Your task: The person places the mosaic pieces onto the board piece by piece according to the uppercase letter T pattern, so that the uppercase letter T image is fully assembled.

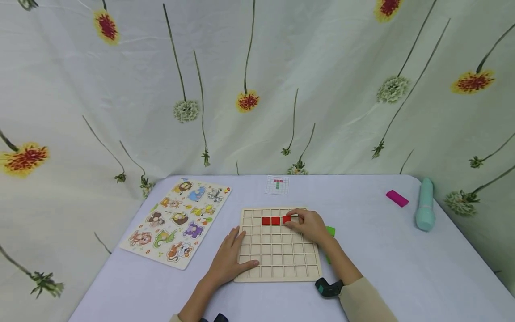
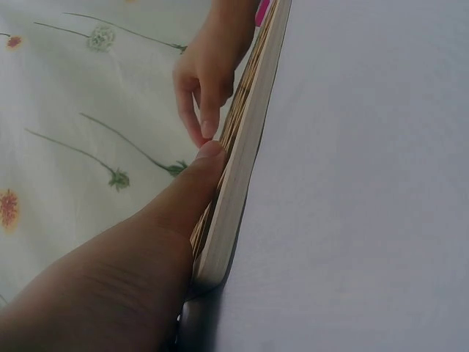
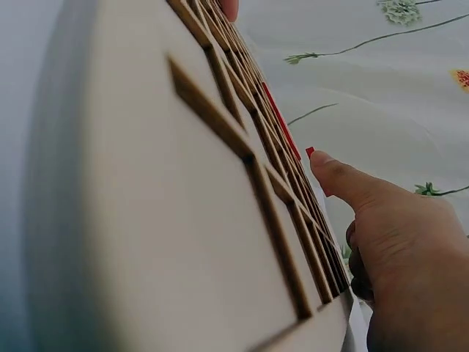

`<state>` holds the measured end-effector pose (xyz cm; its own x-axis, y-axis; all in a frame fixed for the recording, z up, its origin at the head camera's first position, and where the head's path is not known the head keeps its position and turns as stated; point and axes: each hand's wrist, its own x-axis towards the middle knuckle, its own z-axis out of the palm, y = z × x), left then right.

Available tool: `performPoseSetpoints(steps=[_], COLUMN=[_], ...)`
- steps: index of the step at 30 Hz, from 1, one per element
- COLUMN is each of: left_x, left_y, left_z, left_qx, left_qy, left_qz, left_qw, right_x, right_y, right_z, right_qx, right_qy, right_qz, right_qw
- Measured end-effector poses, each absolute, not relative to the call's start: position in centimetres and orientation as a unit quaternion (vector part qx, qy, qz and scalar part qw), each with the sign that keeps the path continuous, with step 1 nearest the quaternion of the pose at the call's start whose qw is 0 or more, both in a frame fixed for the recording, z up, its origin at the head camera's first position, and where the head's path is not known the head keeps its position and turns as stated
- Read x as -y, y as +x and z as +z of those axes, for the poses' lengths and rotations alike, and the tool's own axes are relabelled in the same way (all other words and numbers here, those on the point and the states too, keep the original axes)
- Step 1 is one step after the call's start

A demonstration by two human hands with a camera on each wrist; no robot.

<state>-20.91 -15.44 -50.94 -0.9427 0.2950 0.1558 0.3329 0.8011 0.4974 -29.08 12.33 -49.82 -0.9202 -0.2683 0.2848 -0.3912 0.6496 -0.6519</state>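
Right hand has a red tile pinched between thumb and fingertips, over the far part of the wooden grid board. Tile sits just right of two red tiles already lying side by side, left red tile and middle red tile, both in the second row from the far edge. Small gap between the pinched one and its neighbour. Right wrist view shows a bit of red past the thumb tip, near the board's surface; can't tell if it touches the cell

Left hand isn't grasping anything: fingers extended along the board's left side, thumb spread out and resting over its near left part

Right of the board: green piece beside the far half, another sliver of green nearer, mostly hidden by the right forearm

Rest of the table: pattern card beyond the board, printed with a red bar over a green column, T-shaped. Animal puzzle board at left, set at an angle. Magenta block far right, teal cylinder right of it, near the table's right edge. Floral cloth hangs behind everything. Black device on the right wrist, beige sleeve next to it
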Motion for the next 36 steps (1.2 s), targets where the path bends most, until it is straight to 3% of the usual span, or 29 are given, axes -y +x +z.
performPoseSetpoints(steps=[36], left_x=[15.42], left_y=[-20.81], left_z=[-50.79], left_qx=[0.947], left_qy=[-0.168], left_qz=[-0.272], left_qw=[0.04], right_x=[-12.36], right_y=[-28.68], right_z=[-49.93], right_qx=[0.908], right_qy=[0.195], right_qz=[0.357], right_qw=[0.096])
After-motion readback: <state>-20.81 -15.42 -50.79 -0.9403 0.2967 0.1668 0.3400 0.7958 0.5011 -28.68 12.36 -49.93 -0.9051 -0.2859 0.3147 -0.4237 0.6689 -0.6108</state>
